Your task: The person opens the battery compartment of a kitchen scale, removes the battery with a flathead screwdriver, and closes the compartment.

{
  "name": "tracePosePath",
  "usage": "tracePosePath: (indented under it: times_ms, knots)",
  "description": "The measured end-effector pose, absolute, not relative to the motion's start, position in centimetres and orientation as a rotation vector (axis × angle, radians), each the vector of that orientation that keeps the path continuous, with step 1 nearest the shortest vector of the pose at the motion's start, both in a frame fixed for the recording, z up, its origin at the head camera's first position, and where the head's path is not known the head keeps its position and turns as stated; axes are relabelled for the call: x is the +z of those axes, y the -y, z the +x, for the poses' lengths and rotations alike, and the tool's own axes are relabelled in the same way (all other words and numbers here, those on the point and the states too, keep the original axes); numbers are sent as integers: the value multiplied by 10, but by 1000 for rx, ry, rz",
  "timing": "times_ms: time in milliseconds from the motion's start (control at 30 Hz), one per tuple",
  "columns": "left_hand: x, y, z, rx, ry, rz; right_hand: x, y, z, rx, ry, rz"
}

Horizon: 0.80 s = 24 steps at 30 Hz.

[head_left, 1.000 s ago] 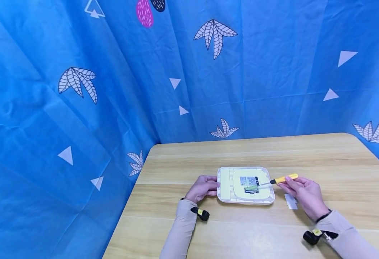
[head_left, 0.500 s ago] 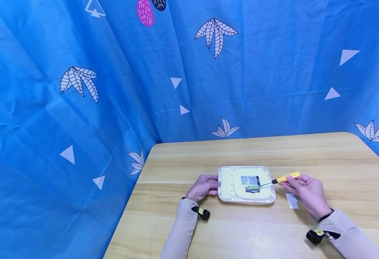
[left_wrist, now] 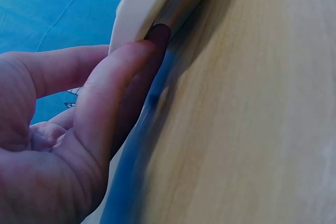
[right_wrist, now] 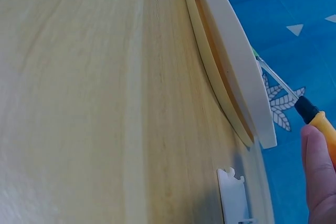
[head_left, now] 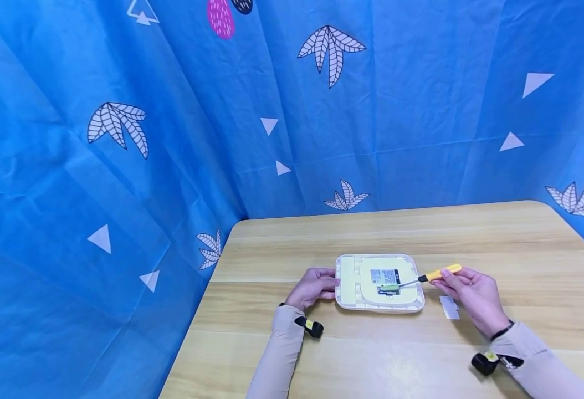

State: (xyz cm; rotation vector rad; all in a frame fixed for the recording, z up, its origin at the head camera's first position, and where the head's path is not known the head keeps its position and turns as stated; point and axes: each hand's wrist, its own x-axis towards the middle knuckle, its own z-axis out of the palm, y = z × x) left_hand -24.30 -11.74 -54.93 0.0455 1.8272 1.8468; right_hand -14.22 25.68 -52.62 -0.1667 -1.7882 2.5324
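Left hand (head_left: 313, 288): thumb and fingers pinch the short left side of a white, rounded-rectangular plastic device (head_left: 350, 282). Right hand (head_left: 474, 299): pinches the yellow handle of a screwdriver (head_left: 444, 272) with black collar and thin metal shaft; handle end angles up to the right, shaft runs down-left over the device's right side. Shaft end meets a small green piece (head_left: 389, 288) at a dark rectangular opening in the device's raised inner panel; too small to tell if the tip is under it or against it. Grey printed label (head_left: 379, 276) with a black strip beside it, just beyond the opening.

Device is on the light wood-grain worktop (head_left: 396, 354), left of its middle, well in from the left edge and well short of the far edge, long sides roughly parallel to that edge. Small flat white plate (head_left: 449, 307), notched end, lies on the worktop right of the device, beside the right hand. Black wrist camera (head_left: 314, 328) on the left sleeve. Blue patterned curtain (head_left: 421, 111) behind the far edge.
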Motion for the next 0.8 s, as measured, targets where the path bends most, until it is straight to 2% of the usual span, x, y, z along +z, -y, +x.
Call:
tracePosePath:
  times_ms: [500, 800]
  knots:
    - [-549, 117, -244, 1836, -1840, 49, -522, -257, -142, 2500, 1821, -199]
    - [-547, 118, -244, 1844, -1810, 45, -516, -256, -139, 2494, 1790, -109]
